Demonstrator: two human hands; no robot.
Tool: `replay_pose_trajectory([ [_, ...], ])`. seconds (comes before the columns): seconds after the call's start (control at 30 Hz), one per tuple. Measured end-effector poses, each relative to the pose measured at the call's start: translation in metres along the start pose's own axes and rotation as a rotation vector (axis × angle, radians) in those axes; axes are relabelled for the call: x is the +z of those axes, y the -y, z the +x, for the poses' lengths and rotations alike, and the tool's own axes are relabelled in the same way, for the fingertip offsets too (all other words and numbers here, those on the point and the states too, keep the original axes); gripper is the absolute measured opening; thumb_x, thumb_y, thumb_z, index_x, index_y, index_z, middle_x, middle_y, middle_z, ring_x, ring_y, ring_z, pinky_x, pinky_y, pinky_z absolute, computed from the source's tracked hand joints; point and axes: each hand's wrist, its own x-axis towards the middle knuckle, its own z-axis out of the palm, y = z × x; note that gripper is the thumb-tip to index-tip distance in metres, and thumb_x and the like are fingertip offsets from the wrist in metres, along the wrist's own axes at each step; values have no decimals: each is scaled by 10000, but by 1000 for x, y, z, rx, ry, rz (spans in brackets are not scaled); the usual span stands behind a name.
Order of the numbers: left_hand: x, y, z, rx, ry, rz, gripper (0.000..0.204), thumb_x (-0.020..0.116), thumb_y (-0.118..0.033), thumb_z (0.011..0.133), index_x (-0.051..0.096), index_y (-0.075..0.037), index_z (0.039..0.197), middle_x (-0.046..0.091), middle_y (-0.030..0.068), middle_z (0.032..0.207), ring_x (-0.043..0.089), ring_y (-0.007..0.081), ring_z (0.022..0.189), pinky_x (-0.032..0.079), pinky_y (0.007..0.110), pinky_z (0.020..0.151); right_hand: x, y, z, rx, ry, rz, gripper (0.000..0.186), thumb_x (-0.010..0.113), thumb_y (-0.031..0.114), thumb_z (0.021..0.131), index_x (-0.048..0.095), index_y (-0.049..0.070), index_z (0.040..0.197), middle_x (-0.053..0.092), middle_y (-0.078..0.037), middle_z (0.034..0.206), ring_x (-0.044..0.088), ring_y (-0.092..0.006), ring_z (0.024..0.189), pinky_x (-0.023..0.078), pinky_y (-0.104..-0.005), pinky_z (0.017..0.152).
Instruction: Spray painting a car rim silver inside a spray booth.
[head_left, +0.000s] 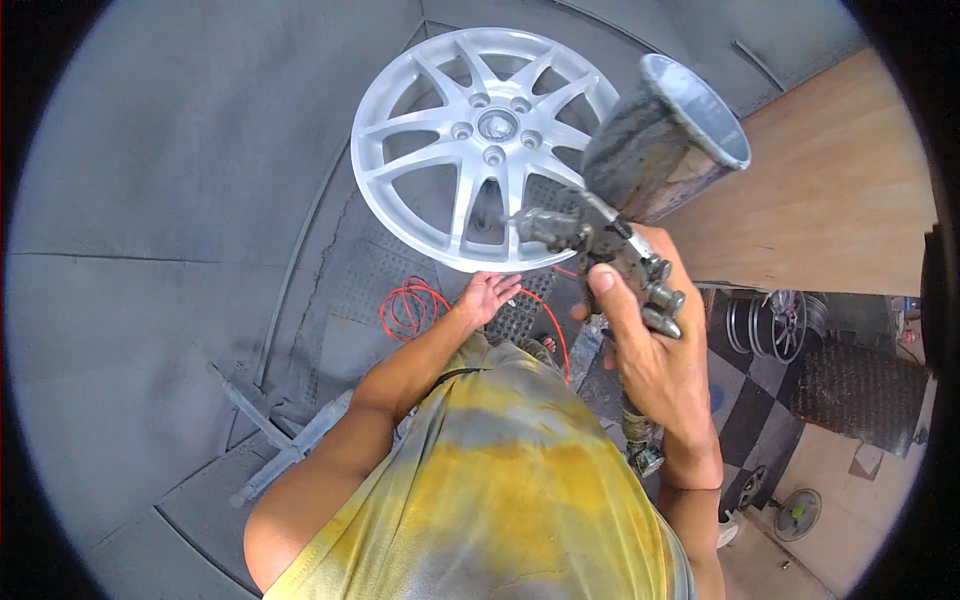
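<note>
My right hand (655,340) is wrapped around a spray gun (625,260), its nozzle pointing left across the near right part of a silver alloy wheel (485,165). On top of the gun sits a tilted, paint-stained cup (650,150) with an open mouth. Several paired spokes run out from the wheel's hub, and its face is turned up toward me. Below the near edge of the wheel, my left hand (487,297) lies palm up with fingers stretched out. Its fingertips meet the rim there; whether they bear any weight cannot be seen.
A red hose (410,305) coils on the dark textured floor mat and runs on toward my feet. At the right stands a wooden panel (810,180), with more wheels (775,325) beyond it. A fan (797,515) is at lower right. A grey metal stand (290,445) is at lower left.
</note>
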Motion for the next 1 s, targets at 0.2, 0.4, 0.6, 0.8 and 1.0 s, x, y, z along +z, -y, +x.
replay_pose_trajectory([
  [0.2,8,12,8,-80,160,-46,440,584,-251,997,542,-43,1382,565,99,1433,580,334,1311,485,511,1124,5,-14,6,-195,39,-28,296,632,182,1037,604,3,1272,668,-15,915,616,-54,705,425,-198,527],
  [0.4,39,8,-2,-101,-25,-33,404,533,-304,1048,555,-38,1352,559,97,1445,615,320,1258,506,504,1104,-12,-12,-2,15,-208,-101,243,664,126,1008,596,1,1206,671,-77,798,589,-94,686,505,-286,645],
  [0.6,35,3,-6,-144,8,-111,427,650,-192,956,552,-6,1328,553,114,1395,610,329,1234,534,479,1072,-44,-28,-6,178,-418,-233,243,648,192,1031,613,16,1194,620,-32,726,591,-93,659,482,-293,600],
  [0.8,43,3,-10,-150,-27,-89,409,674,-227,960,569,-1,1284,554,118,1381,620,327,1213,536,477,1070,-63,-42,-1,176,-574,-299,226,634,210,1039,625,25,1169,623,-50,719,570,-93,634,451,-302,568],
  [1.0,38,3,-13,-146,-13,-86,406,671,-255,978,576,7,1273,554,116,1373,620,318,1215,540,481,1067,-54,-45,21,173,-542,-230,239,641,230,1033,626,21,1148,617,-37,730,599,-108,641,492,-310,612],
])
